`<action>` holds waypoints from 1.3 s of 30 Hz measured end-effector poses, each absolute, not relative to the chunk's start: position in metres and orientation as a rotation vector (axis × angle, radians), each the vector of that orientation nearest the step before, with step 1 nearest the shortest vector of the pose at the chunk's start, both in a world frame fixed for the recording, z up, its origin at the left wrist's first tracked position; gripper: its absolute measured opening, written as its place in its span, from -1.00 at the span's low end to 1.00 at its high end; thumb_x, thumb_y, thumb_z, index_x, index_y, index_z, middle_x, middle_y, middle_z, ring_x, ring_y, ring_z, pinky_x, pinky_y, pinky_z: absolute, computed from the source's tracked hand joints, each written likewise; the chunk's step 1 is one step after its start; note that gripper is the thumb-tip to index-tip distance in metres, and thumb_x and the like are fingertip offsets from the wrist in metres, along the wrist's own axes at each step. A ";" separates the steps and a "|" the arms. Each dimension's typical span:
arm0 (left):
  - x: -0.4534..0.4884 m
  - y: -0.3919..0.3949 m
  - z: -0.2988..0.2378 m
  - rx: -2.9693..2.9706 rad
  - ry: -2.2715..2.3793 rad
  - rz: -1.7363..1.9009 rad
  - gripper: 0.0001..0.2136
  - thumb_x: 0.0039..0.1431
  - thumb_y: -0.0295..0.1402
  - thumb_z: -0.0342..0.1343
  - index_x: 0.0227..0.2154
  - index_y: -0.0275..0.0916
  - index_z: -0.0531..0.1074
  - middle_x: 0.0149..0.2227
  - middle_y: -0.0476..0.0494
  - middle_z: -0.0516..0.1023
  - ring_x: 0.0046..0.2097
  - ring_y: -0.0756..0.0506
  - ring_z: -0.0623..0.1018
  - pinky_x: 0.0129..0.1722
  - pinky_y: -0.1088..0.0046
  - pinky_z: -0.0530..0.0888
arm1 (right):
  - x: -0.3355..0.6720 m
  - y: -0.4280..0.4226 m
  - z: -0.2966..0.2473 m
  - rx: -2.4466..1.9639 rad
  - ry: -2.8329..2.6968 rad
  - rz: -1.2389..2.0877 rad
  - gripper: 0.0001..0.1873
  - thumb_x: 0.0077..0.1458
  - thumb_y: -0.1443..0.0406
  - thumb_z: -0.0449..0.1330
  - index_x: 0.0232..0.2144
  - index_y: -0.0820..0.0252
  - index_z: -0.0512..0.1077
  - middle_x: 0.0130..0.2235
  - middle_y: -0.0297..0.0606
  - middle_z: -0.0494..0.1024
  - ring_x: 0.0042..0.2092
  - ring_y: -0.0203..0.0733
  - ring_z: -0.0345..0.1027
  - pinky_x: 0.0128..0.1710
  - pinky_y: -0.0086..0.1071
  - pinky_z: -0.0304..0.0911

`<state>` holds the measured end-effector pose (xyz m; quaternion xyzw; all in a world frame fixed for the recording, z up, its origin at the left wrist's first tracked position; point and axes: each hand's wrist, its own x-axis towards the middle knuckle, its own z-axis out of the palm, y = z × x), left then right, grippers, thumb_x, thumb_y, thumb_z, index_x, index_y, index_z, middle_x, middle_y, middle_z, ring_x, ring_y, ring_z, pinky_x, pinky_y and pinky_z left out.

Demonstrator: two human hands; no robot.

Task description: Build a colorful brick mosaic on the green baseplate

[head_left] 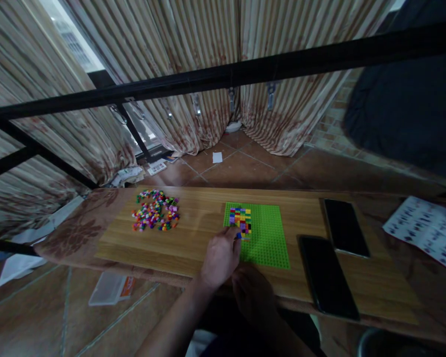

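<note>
A green studded baseplate (268, 238) lies on the wooden board, with a block of small multicoloured building bricks (241, 218) pressed on its left part. My left hand (220, 258) reaches over the baseplate's left edge. Its fingers are pinched together at the lower rows of bricks, and whatever is between the fingertips is too small and hidden to make out. Just below the baseplate, at the board's near edge, my right hand (250, 290) is in shadow with its fingers curled in. Any item inside it is hidden. Loose multicoloured bricks (154, 213) lie in a pile at the left.
Two dark phone-like slabs, one nearer (329, 277) and one farther (345, 227), rest right of the baseplate on the wooden board (196, 238). A printed sheet (427, 230) lies far right. A clear plastic box (107, 288) is on the floor. A black metal bar (208, 79) crosses beyond.
</note>
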<state>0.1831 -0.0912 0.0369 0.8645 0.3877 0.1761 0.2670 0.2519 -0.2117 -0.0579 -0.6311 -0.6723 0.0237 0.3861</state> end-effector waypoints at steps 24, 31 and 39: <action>0.192 -0.103 0.031 1.875 1.048 0.568 -0.82 0.19 -0.25 0.08 -0.32 -0.18 0.54 -0.37 -0.04 0.59 -0.36 -0.02 0.53 -0.34 0.51 0.44 | 0.307 -0.175 -0.018 -1.519 -1.170 0.290 -0.84 0.20 0.27 0.11 -0.23 0.09 0.49 -0.25 -0.27 0.54 -0.20 -0.22 0.45 -0.19 -0.34 0.38; 0.193 -0.104 0.029 1.916 1.065 0.555 -0.80 0.22 -0.26 0.04 -0.23 -0.17 0.54 -0.30 -0.07 0.61 -0.33 -0.04 0.55 -0.29 0.49 0.46 | 0.312 -0.172 -0.022 -1.523 -1.226 0.255 -0.84 0.20 0.25 0.12 -0.22 0.09 0.48 -0.24 -0.27 0.54 -0.19 -0.23 0.45 -0.21 -0.37 0.38; 0.189 -0.104 0.025 1.947 1.150 0.636 -0.79 0.24 -0.32 0.01 -0.14 -0.15 0.49 -0.18 -0.09 0.61 -0.24 -0.06 0.57 -0.18 0.44 0.47 | 0.311 -0.168 -0.023 -1.566 -1.117 0.164 -0.87 0.18 0.25 0.14 -0.27 0.11 0.49 -0.30 -0.28 0.53 -0.25 -0.23 0.43 -0.25 -0.34 0.35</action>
